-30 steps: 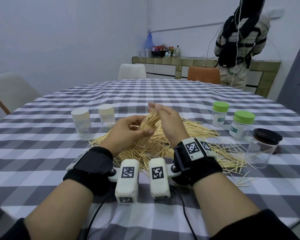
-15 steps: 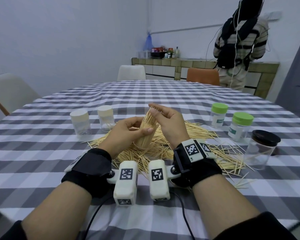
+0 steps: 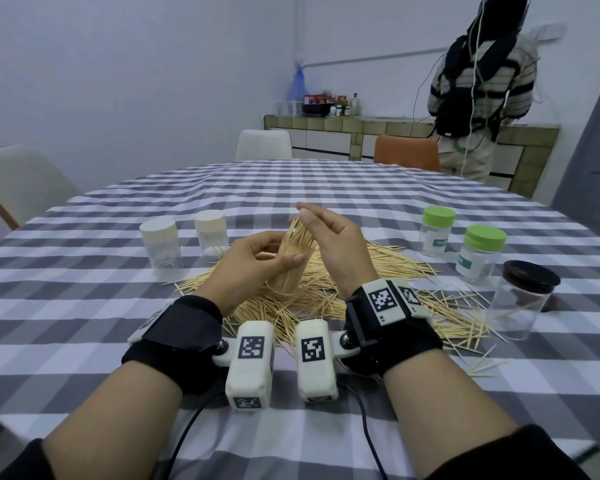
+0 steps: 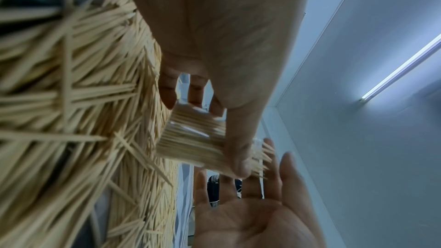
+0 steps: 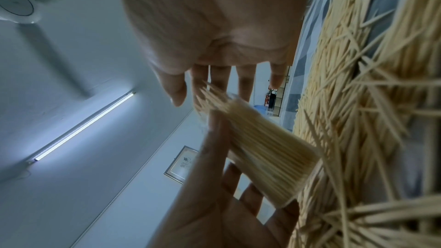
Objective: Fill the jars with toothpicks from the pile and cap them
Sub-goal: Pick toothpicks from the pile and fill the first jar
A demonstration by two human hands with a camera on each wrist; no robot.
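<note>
My left hand [image 3: 257, 259] grips a clear jar [image 3: 290, 268] packed with toothpicks and holds it tilted above the toothpick pile [image 3: 378, 261]. The thumb lies across the jar's front, seen closely in the left wrist view as the jar [image 4: 190, 139] under the thumb [image 4: 238, 157]. My right hand [image 3: 305, 212] is at the jar's mouth with straight fingers against the protruding toothpick tips. In the right wrist view those tips fan out from the jar [image 5: 267, 148] between the fingers [image 5: 244, 82] and the thumb. The jar has no cap on.
Two cream-lidded jars [image 3: 160, 244] [image 3: 211, 235] stand left of the pile. Two green-lidded jars [image 3: 437, 230] [image 3: 480, 252] and a black-lidded jar [image 3: 520, 299] stand to the right. Stray toothpicks [image 3: 482, 365] lie near the front right. A person [image 3: 478, 81] stands at the far counter.
The jar stays in my left hand over the pile. My right fingertips have shifted slightly along the toothpick tips at the jar's mouth.
</note>
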